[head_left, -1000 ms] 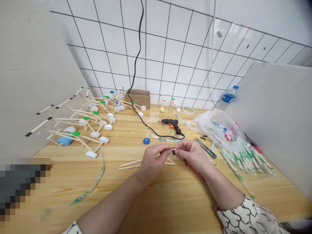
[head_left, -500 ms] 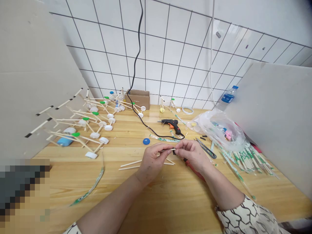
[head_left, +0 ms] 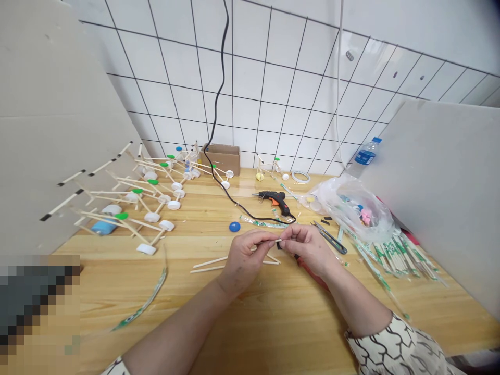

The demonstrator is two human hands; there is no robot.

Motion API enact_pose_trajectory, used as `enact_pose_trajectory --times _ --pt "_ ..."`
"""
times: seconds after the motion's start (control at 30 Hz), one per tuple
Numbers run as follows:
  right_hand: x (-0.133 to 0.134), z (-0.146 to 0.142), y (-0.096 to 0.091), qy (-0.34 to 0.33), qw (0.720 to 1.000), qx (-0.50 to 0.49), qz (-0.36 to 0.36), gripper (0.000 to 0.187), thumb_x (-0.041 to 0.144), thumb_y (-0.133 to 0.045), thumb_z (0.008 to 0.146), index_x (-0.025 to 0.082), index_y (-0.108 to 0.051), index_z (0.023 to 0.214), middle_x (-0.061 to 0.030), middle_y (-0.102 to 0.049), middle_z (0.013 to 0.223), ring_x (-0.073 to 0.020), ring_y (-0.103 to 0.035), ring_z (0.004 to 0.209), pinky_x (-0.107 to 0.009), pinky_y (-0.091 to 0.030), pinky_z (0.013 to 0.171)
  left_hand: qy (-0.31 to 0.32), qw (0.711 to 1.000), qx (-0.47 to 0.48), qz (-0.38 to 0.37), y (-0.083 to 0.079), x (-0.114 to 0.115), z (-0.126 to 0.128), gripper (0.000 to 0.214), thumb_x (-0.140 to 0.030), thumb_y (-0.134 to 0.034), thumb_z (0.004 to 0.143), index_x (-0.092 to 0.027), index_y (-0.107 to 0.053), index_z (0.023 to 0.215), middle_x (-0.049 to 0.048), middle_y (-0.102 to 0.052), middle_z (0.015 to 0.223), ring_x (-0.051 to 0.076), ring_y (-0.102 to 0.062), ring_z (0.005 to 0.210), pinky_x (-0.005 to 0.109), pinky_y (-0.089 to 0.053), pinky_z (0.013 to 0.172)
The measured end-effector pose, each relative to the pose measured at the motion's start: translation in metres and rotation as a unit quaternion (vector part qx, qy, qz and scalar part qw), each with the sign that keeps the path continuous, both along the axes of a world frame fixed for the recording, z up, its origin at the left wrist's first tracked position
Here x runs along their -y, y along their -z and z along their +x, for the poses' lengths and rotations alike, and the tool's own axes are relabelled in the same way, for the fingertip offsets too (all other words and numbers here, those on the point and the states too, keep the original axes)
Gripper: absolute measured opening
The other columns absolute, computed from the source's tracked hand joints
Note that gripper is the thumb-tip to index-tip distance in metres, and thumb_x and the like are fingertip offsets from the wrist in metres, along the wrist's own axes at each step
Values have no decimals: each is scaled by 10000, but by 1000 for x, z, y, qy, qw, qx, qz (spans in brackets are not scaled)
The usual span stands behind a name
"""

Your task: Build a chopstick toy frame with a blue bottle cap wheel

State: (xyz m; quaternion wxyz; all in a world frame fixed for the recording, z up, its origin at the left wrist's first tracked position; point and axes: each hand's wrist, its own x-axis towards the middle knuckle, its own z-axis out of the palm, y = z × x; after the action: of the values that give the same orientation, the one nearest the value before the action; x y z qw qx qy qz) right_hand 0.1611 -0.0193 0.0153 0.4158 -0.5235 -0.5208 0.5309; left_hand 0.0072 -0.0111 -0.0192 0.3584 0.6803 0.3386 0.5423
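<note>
Between the fingertips of my left hand [head_left: 246,258] and my right hand [head_left: 307,249] is a short pale wooden stick [head_left: 278,240], pinched from both sides; most of it is hidden by the fingers. A small black piece [head_left: 278,245] shows just beneath it, and I cannot tell whether it is attached. Below my left hand, two longer wooden sticks [head_left: 209,268] lie on the table, partly covered by the hand. A tool with red handles [head_left: 312,273] lies under my right hand and forearm, mostly hidden.
A black glue gun [head_left: 275,198] lies beyond the hands, its cord crossing the table. Scissors-like snips [head_left: 332,239] lie at right, near a plastic bag [head_left: 347,203] and wrapped chopsticks [head_left: 404,255]. Stick frames with white wheels [head_left: 152,216] crowd the left. A blue cap [head_left: 234,226] sits centrally.
Both hands keep their pinch in nearly the same place. The short stick's visible end has shifted only very slightly; everything else stays put.
</note>
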Motion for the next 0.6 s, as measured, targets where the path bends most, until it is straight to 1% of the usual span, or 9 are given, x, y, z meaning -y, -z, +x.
enact_pose_trajectory --times 0.1,0.2,0.3,0.4,0.5,0.6 --pt "-1 0 0 -5 1000 -3 4 115 221 -685 586 160 -607 643 55 -522 484 -55 -389 420 -199 -250 410 -5 1000 -4 22 0 0 -1 151 -123 -566 791 -181 -706 801 35 -712 757 139 -639 687 251 -519 656" --pt "-1 1 1 -12 1000 -9 6 135 242 -697 584 157 -618 652 45 -540 493 -65 -415 435 -207 -292 440 -15 999 -9 47 0 0 -1 163 -128 -551 807 -185 -704 810 35 -707 753 136 -634 680 249 -514 645" --pt "-2 2 3 -27 999 -34 4 178 312 -689 634 147 -623 637 20 -565 518 -72 -439 454 -215 -325 468 -22 996 -21 83 1 0 -2 170 -124 -536 817 -178 -697 815 39 -699 743 133 -626 671 243 -508 631" --pt "-3 2 5 -33 998 -46 1 260 384 -677 678 144 -609 602 11 -569 526 -69 -439 454 -214 -323 468 -26 992 -43 118 2 0 -2 178 -124 -517 831 -176 -687 820 40 -687 727 129 -617 668 238 -503 627" --pt "-2 0 6 -19 999 -35 -1 288 400 -701 661 148 -587 580 24 -548 494 -66 -427 439 -209 -307 451 -27 989 -54 136 3 1 -2 187 -123 -502 840 -177 -680 825 45 -680 736 130 -615 686 240 -502 638" --pt "-2 -1 6 -10 999 -32 -2 278 389 -715 645 149 -582 600 33 -543 489 -62 -426 431 -204 -296 437 -32 988 -56 141 4 1 -2 182 -121 -504 838 -177 -678 831 46 -675 746 130 -614 690 239 -501 637"
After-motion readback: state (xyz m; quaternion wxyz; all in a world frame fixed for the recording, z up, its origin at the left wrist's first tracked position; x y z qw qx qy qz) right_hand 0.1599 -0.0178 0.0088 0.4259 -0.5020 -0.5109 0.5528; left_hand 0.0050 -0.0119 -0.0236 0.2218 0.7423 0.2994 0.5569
